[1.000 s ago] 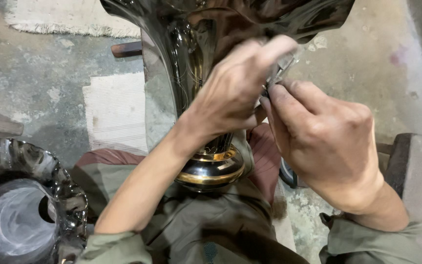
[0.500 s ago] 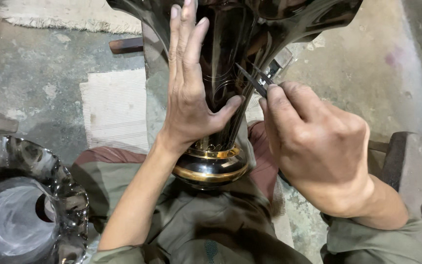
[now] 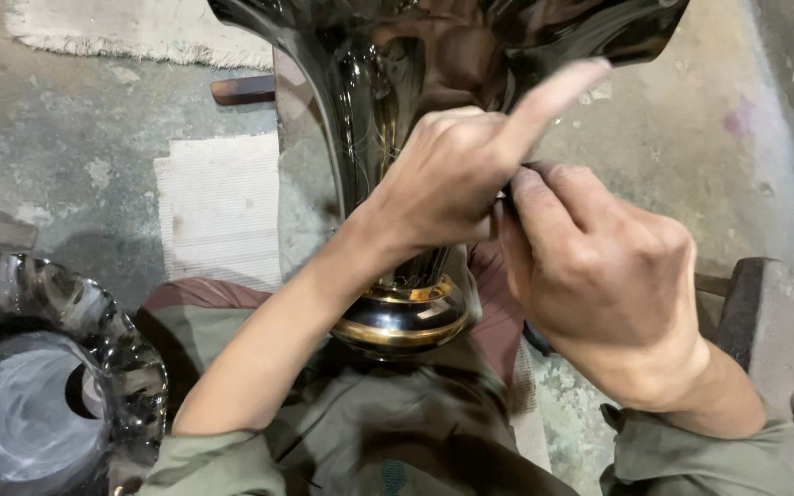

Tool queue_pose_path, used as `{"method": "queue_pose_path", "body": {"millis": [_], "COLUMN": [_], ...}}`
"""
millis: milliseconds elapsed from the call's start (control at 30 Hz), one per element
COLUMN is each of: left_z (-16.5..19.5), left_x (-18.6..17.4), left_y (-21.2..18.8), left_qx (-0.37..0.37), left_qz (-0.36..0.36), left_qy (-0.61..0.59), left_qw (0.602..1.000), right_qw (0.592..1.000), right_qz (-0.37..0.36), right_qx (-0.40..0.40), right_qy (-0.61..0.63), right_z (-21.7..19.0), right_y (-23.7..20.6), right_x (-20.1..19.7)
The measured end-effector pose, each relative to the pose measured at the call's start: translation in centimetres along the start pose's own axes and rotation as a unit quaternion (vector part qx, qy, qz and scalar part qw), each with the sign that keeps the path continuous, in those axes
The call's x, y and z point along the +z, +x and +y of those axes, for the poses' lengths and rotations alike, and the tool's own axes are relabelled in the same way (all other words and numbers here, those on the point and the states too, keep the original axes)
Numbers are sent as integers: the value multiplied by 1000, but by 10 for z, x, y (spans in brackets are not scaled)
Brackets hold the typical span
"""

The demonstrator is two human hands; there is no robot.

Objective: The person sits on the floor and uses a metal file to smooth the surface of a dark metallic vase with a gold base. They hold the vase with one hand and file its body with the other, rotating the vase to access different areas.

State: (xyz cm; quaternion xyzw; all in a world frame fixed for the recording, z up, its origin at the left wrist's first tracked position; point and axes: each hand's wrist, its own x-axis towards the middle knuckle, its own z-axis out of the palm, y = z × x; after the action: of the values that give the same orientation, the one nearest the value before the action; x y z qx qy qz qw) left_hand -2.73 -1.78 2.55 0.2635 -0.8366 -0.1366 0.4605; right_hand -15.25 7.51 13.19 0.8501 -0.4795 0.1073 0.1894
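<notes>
**Working the neck of the polished vase**

Holding the dark mirror-finish vase [image 3: 379, 119] across my lap, w/ its gold-banded base [image 3: 403, 317] pressed just above my olive shirt [image 3: 360, 450], nearest to me. My left hand [image 3: 443, 184] lies over the narrow neck, most fingers curled against the metal, index finger stuck straight out & up to the right. Not really gripping; more steadying the piece. My right hand [image 3: 599, 276] sits just beside it, touching the left at the fingertips, thumb & forefinger pinched narrow on smth small & dark at the neck. Can't tell what that is; only a sliver shows between the two hands.

My read: I'm mid fine work on the neck surface, left bracing, right working at it. Next move prob calls for a steady vase, light pressure, & keeping the pinched bit from skidding over the glossy finish, which would mark easily.

To my left, low in view, a second shiny piece w/ a scalloped rim [image 3: 66, 303] & a dull grey inside, apart from my arm. Right edge: a grey block [image 3: 783, 321]. Further out, concrete floor [image 3: 66, 147], a pale ribbed cloth [image 3: 218, 207] left of the vase, a brown wooden bit [image 3: 243, 89] beyond it, & a frayed pale mat [image 3: 140, 32] at the far top. The vase flares wide up there, out of frame.
</notes>
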Motion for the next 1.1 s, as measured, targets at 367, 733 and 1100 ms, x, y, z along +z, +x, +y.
{"method": "queue_pose_path", "body": {"millis": [367,733,1100], "left_z": [-2,1,0], "left_x": [18,19,19], "left_y": [9,10,11], "left_qx": [38,31,34], "left_qz": [72,82,80], "left_qy": [37,20,-6], "left_qw": [996,996,996], "right_qw": [993,992,994], "right_qz": [119,123,107], "right_qx": [13,-20,-20], "right_qy": [-2,-13,-18], "right_z": [8,15,15], "right_y": [-16,-18,-16], "right_x": [-1,6,3]}}
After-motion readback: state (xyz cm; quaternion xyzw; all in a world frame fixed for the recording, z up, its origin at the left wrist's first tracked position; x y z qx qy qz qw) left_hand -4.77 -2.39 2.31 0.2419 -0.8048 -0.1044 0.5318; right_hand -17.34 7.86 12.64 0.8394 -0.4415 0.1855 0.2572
